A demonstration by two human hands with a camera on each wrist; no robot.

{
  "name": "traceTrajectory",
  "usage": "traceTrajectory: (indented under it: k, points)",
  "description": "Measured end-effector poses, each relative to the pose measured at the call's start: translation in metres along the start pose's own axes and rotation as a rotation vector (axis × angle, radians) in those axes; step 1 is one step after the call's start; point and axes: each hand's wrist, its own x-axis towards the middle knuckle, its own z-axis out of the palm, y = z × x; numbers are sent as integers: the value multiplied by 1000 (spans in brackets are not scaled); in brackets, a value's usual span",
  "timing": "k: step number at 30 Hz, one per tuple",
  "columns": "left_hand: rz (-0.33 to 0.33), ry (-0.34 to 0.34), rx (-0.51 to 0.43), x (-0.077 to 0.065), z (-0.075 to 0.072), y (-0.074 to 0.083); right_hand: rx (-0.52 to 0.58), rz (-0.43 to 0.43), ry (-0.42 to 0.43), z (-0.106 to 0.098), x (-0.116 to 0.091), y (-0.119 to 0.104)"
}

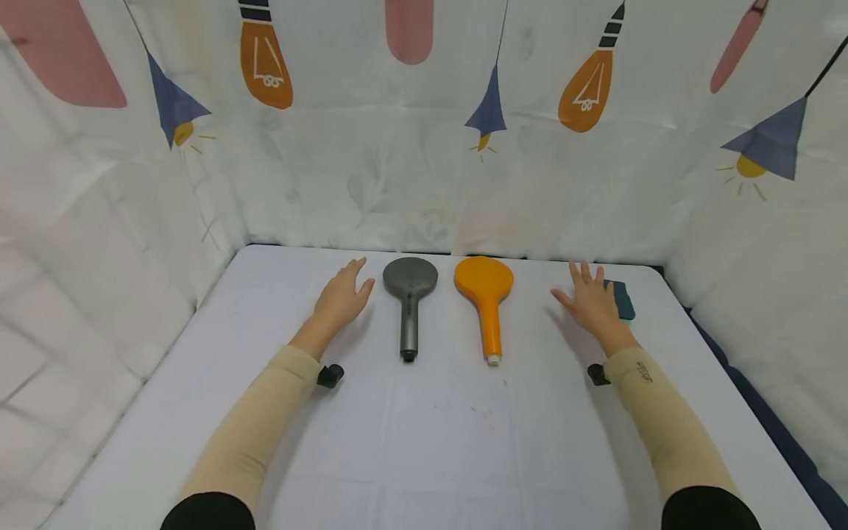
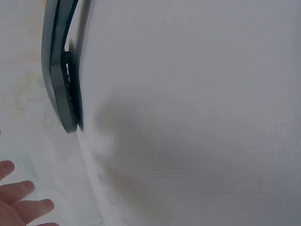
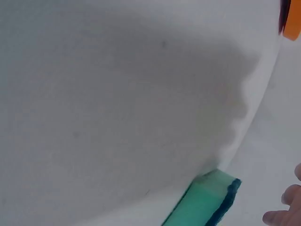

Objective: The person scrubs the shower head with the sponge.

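Note:
Side by side on the white table lie a grey handheld shower head and an orange handheld shower head, round ends toward the back, handles toward the front. My left hand is held to the left of the grey one, fingers straight and nothing in them. In the left wrist view the grey shower head shows edge-on. To the right of the orange one, my right hand is spread, holding nothing, beside a green sponge that it partly hides. The sponge has a dark layer in the right wrist view.
The table is covered in white and ends at a patterned curtain at the back. White cloth walls stand at the left and right sides. Dark fabric runs along the table's right edge.

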Motion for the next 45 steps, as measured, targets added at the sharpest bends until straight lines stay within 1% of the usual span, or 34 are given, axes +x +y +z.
traceTrajectory:
  k: [6, 9, 12, 14, 19, 21, 23, 25, 29, 31, 33, 36, 40, 45]
  points:
    - [7, 19, -107, -2, -3, 0, 36, 7, 15, -4, -6, 12]
    - [2, -4, -161, -3, -3, 0, 44, 21, 8, -7, -8, 17]
    - [-21, -46, -230, -3, -2, -1, 46, 34, -2, -10, -11, 22]
    - [-54, -92, -322, -4, -1, 0, 46, 44, -6, -11, -13, 26]
    - [-181, -229, -628, -4, 0, 6, 49, 70, -15, -13, -18, 37]
    - [-212, -267, -700, -3, 1, 9, 47, 77, -14, -14, -20, 41]
    - [-230, -291, -741, -3, 1, 10, 54, 82, -13, -14, -22, 45]
    - [-249, -314, -761, -3, 2, 12, 57, 83, -20, -13, -22, 47]
    - [-289, -379, -762, -7, 4, 16, 93, 106, -101, -12, -21, 47]
    - [-294, -410, -762, -9, 6, 18, 112, 127, -144, -10, -21, 47]
    - [-293, -429, -770, -10, 9, 19, 128, 144, -166, -8, -21, 46]
    - [-291, -438, -790, -10, 12, 22, 136, 154, -166, -6, -20, 46]
    - [-306, -449, -800, -9, 16, 25, 132, 161, -165, -4, -16, 45]
    - [-331, -461, -808, -6, 22, 25, 139, 213, -145, -4, -13, 45]
